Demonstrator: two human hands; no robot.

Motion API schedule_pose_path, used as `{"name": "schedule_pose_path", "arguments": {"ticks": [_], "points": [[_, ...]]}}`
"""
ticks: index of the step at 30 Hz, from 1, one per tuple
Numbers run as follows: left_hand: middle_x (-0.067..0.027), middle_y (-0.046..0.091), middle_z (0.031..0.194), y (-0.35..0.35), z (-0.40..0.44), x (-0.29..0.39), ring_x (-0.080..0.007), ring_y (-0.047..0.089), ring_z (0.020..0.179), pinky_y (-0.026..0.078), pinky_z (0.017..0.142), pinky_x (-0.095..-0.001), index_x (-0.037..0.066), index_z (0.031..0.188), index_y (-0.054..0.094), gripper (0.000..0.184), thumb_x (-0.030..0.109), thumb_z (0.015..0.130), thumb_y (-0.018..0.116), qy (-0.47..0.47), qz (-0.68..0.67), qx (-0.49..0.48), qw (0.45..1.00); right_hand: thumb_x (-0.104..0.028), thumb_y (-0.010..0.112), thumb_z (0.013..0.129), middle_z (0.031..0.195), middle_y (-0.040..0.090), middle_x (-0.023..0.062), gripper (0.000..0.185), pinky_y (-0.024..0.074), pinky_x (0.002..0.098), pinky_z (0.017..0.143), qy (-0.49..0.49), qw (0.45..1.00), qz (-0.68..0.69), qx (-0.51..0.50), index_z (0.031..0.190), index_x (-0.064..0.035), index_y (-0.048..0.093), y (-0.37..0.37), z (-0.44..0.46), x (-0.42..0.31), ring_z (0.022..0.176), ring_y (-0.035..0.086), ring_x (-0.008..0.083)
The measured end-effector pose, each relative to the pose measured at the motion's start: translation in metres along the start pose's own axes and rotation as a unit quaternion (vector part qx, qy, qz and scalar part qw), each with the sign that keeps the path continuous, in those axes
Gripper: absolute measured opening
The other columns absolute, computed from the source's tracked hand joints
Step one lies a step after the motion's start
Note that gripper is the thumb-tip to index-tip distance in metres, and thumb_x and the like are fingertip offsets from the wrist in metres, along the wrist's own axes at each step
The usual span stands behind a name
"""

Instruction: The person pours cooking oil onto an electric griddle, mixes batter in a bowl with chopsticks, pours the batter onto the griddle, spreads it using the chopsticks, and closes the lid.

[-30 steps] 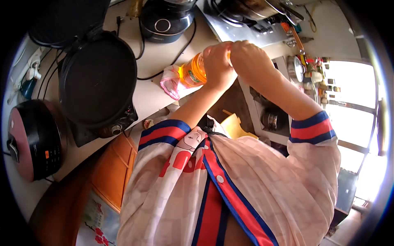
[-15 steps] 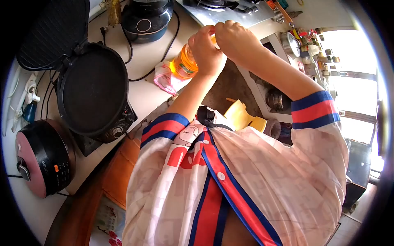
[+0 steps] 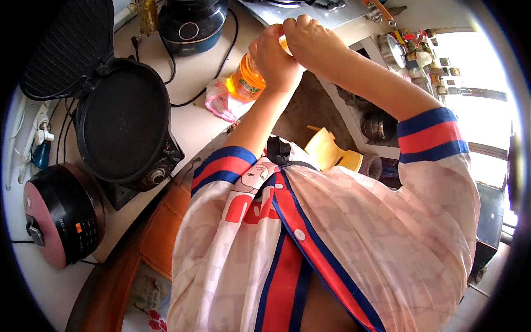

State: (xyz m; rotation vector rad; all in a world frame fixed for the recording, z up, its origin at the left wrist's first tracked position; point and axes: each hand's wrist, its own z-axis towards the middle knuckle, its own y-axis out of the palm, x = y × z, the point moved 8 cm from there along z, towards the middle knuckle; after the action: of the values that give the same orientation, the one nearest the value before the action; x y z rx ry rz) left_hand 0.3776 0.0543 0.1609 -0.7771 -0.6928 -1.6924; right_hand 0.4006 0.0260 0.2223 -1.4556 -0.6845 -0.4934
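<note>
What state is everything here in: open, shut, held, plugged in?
Griddle: lid raised, open.
Pink-and-black cooker: lid shut.
Orange bottle: held, top mostly hidden.
Left hand: closed around the bottle.
Right hand: at the bottle's top, grip unclear.
Pink-and-white wrapping: crumpled.

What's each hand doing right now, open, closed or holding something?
Left hand: closed, holding the orange bottle.
Right hand: fingers curled at the bottle's upper end; whether it grips anything is hidden.
</note>
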Motion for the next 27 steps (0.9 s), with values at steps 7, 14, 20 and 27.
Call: {"name": "schedule_pose_path", "arguments": {"ticks": [7, 14, 20, 27], "points": [[-0.0078, 0.06, 0.094, 0.003, 0.005, 0.002, -0.0267, 0.056, 0.09, 0.032, 0.088, -0.0405, 0.005, 0.1, 0.051, 0.044, 0.021, 0.067, 0.075, -0.007, 0.023, 0.004, 1.0, -0.006, 0.061, 0.072, 0.082, 0.054, 0.0156, 0.028, 0.0537, 0.0272, 0.06, 0.085, 0.995, 0.02, -0.047, 0.095, 0.0026, 0.05, 0.019, 0.003, 0.018, 0.076, 0.063, 0.0228], [-0.008, 0.06, 0.095, -0.006, 0.002, 0.001, -0.0288, 0.055, 0.088, 0.034, 0.086, -0.0413, 0.006, 0.101, 0.052, 0.049, 0.026, 0.066, 0.079, 0.053, 0.058, 0.016, 0.997, -0.006, 0.047, 0.088, 0.098, 0.059, 0.0162, 0.026, 0.0525, 0.0352, 0.065, -0.042, 0.96, 0.275, 0.036, 0.113, 0.0012, 0.05, 0.023, 0.002, 0.058, 0.073, 0.064, 0.0219], [-0.0108, 0.058, 0.099, -0.012, 0.002, 0.006, -0.0315, 0.054, 0.087, 0.037, 0.083, -0.0428, 0.006, 0.105, 0.05, 0.051, 0.029, 0.068, 0.078, 0.042, 0.058, -0.018, 0.997, -0.014, 0.035, 0.096, 0.089, 0.059, 0.0088, 0.035, 0.0505, 0.0251, 0.062, 0.152, 0.513, 0.833, -0.142, 0.125, -0.0006, 0.05, 0.092, -0.02, 0.07, 0.07, 0.058, 0.0123], [-0.0138, 0.056, 0.104, -0.003, 0.008, 0.011, -0.0335, 0.054, 0.097, 0.04, 0.086, -0.0452, 0.003, 0.107, 0.049, 0.065, 0.025, 0.055, 0.081, 0.086, 0.102, -0.122, 0.983, -0.033, 0.042, 0.098, 0.094, 0.057, 0.0014, 0.043, 0.0407, 0.019, 0.063, 0.202, 0.45, 0.869, -0.037, 0.124, 0.0005, 0.051, 0.135, -0.04, 0.052, 0.077, 0.05, 0.0056]]}}
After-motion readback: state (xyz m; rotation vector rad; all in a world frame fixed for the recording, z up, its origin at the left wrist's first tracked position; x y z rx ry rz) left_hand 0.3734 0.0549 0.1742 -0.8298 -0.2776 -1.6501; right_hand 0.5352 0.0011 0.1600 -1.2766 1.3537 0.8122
